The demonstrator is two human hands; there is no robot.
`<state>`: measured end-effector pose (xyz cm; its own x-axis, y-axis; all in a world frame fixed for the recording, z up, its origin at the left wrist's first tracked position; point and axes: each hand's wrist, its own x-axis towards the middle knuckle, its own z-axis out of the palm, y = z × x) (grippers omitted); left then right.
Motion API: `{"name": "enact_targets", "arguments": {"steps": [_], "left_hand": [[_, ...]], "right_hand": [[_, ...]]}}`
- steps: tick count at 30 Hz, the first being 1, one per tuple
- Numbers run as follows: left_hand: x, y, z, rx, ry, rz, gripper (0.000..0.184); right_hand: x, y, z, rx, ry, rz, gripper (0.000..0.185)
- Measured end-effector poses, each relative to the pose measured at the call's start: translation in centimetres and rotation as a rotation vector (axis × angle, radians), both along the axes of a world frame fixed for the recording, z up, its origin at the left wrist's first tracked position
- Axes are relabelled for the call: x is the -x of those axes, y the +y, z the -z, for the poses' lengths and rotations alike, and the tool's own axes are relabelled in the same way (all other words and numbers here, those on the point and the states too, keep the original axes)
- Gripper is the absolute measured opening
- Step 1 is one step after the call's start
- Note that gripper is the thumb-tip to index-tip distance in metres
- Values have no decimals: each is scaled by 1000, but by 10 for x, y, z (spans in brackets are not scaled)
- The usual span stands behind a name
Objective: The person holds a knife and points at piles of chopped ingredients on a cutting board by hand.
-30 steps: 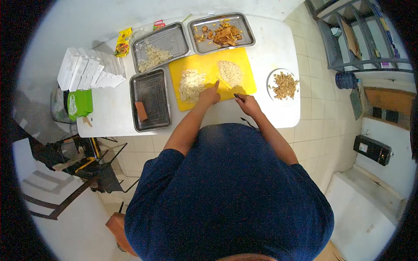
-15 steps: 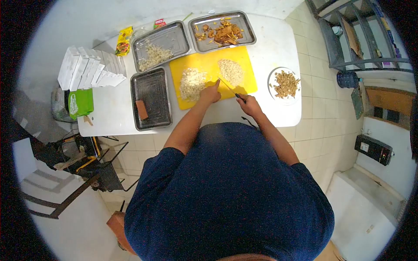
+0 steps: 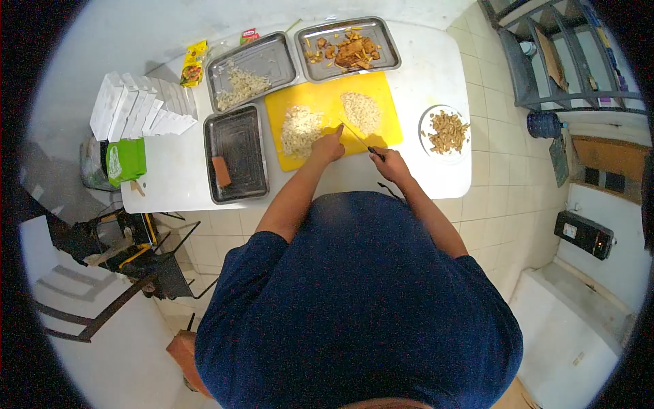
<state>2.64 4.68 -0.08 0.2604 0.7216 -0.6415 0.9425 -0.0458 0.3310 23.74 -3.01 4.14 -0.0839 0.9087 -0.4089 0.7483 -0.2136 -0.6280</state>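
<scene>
A yellow cutting board [image 3: 328,108] lies on the table with two piles on it. The left pile of chopped pale food [image 3: 300,131] is coarser; the right pile of chopped pale food [image 3: 361,112] looks finer. My right hand [image 3: 390,164] is closed around the dark handle of a knife [image 3: 359,139], whose blade points up and left across the board. My left hand [image 3: 328,147] is at the board's front edge beside the left pile. Its index finger stretches out to the blade's tip; whether it touches is unclear. The other fingers look partly curled and hold nothing visible.
Behind the board stand a metal tray [image 3: 276,51] with pale pieces and another tray [image 3: 388,58] with browned food. A dark tray [image 3: 214,136] holds a reddish-brown block [image 3: 221,171]. On the right is a plate [image 3: 436,154] of brown pieces. White boxes [image 3: 129,105] stand left.
</scene>
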Motion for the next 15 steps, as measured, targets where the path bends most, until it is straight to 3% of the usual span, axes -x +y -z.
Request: {"name": "enact_targets", "arguments": {"steps": [15], "left_hand": [[3, -4, 10, -78, -35, -14, 75]], "right_hand": [[0, 5, -4, -84, 32, 7, 35]]}}
